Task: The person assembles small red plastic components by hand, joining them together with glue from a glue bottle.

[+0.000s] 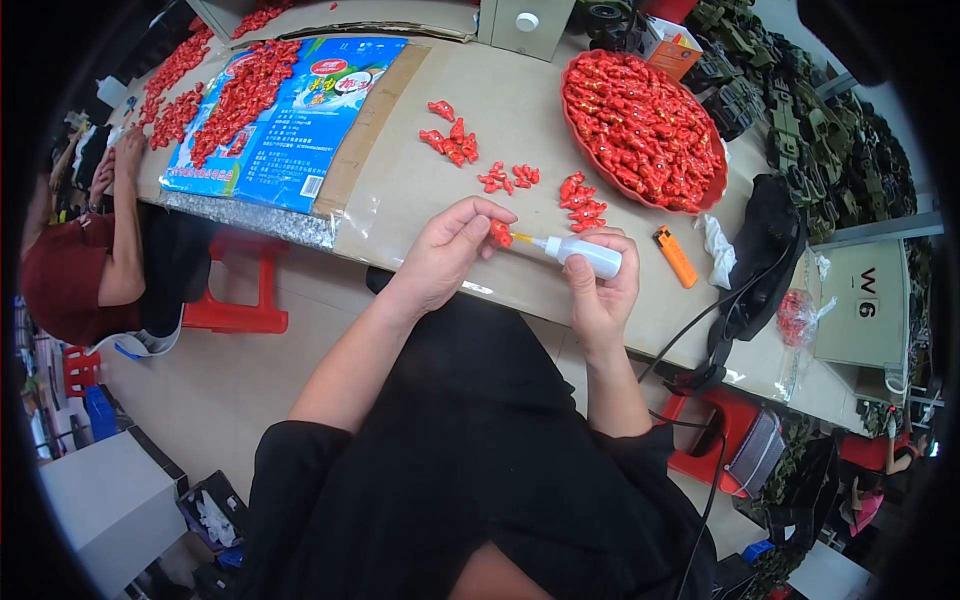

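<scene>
From the head camera, your left hand (447, 252) is closed in a pinch around a small red plastic piece (500, 234), held just above the near edge of the table (520, 110). Your right hand (600, 280) is wrapped around a small white squeeze bottle (590, 256), lying nearly level — its thin nozzle points left and its tip touches the red piece.

Beyond your hands, small clusters of the same red pieces (452, 142) lie loose on the tabletop, with two more groups (508, 178) and (582, 202) closer to the bottle. A red oval tray (577, 135) heaped with such pieces stands to the right, well apart from your hands. An orange lighter (676, 256) lies just right of your right hand, with a crumpled white cloth (717, 243) beside it. To the left, a blue printed bag (300, 130) is spread flat with more red pieces piled on it — a co-worker's arm (125, 235) rests at that end of the table.
</scene>
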### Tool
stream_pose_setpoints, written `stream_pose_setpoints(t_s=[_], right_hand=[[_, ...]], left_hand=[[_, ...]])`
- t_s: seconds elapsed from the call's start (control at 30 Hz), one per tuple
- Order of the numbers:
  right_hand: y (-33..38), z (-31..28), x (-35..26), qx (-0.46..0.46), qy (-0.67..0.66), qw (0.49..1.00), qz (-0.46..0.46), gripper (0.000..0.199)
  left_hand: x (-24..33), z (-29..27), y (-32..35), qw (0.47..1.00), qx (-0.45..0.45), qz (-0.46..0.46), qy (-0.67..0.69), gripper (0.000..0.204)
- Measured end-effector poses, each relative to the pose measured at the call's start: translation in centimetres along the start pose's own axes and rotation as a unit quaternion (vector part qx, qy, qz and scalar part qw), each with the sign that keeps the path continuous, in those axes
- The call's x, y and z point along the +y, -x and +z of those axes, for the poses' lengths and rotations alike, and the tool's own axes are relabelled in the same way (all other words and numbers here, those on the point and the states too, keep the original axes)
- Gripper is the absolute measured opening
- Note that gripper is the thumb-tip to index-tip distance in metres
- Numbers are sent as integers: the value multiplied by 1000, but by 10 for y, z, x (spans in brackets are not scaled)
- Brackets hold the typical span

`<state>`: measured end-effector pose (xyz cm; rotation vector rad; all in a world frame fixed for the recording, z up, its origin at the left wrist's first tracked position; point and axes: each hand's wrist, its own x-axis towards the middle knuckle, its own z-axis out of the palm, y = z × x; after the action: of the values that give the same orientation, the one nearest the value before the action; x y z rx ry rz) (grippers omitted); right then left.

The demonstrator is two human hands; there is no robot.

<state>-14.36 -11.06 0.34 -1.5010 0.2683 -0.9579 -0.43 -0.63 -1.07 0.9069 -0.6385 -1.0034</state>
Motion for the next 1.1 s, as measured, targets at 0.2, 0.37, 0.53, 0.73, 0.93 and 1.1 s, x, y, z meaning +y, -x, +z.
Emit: stream_pose_setpoints(t_s=[0.2,0.37,0.53,0.73,0.93,1.1], right_hand=[[-1,1,0,-1,14,1000,-16,20],[-1,-1,2,-7,52,998,-23,21],[0,-1,2,-6,87,995,-48,20],[-7,-11,-4,100,-195,973,74,24],[-1,-23,-4,109,-146,982,47,28],[9,-8,-5,90,-143,984,62,25]], left_hand=[[1,1,1,1000,7,-5,-6,19],[1,0,1,1000,10,-7,-28,18],[0,-1,1,1000,4,-1,-18,18],[-1,-3,0,999,9,10,31,19],[0,-2,0,999,15,20,31,21],[0,1,1,999,35,27,25,23]])
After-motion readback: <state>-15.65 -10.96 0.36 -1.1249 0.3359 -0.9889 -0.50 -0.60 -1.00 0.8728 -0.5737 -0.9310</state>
